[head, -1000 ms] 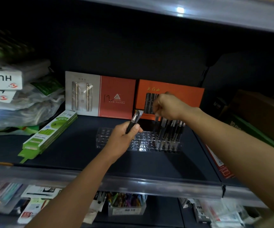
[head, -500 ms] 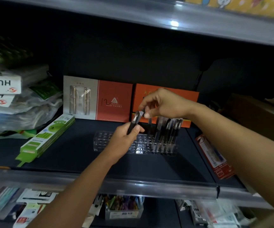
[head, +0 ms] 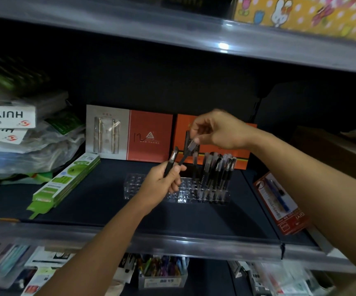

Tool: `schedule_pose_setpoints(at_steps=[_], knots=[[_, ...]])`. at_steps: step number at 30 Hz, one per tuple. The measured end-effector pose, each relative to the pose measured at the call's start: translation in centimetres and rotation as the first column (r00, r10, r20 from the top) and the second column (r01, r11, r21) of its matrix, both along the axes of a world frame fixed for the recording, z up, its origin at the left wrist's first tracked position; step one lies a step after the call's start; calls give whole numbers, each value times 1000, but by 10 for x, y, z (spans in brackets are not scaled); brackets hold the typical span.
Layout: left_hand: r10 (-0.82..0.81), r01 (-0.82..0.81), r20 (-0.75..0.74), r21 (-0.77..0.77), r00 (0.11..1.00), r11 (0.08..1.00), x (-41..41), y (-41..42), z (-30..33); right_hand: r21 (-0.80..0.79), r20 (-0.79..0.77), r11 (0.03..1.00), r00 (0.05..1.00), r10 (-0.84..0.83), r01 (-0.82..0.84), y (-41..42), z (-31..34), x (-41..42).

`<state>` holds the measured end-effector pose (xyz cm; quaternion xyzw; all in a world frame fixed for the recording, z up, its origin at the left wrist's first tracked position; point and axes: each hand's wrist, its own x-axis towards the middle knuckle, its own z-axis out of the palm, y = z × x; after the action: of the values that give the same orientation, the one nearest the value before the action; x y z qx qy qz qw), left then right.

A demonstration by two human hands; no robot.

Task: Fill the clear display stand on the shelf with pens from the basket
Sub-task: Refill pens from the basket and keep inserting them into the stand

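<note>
Dark shelf [head: 87,201], clear display stand [head: 179,190], right half holding upright black pens [head: 217,171]

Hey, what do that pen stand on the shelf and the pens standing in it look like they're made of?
The clear display stand looks like glossy transparent plastic, perhaps acrylic: the dark shelf shows through it and its holes catch highlights. The pens standing in it seem plastic too, with clear upper barrels and matte black grips, possibly rubber.

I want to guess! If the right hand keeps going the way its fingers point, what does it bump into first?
Probably the left hand and its pens: the right hand points down-left at them, though depth is unclear.
</note>
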<state>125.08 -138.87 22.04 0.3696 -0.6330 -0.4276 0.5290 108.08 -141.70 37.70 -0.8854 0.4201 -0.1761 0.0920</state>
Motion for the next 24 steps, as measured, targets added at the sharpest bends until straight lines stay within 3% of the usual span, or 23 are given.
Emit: schedule_pose_setpoints(at_steps=[10,17,24], knots=[[36,-36,0,37,999,999,6,-4,-8,-40,80,983,981,-178,181,-4,17,-18],[66,-67,38,15,997,998,3,-4,-7,-58,-32,972,973,-228,226,-10,9,-24],[100,-99,60,-26,993,995,-3,-5,-7,-154,-179,974,965,-194,167,-21,-14,-21]])
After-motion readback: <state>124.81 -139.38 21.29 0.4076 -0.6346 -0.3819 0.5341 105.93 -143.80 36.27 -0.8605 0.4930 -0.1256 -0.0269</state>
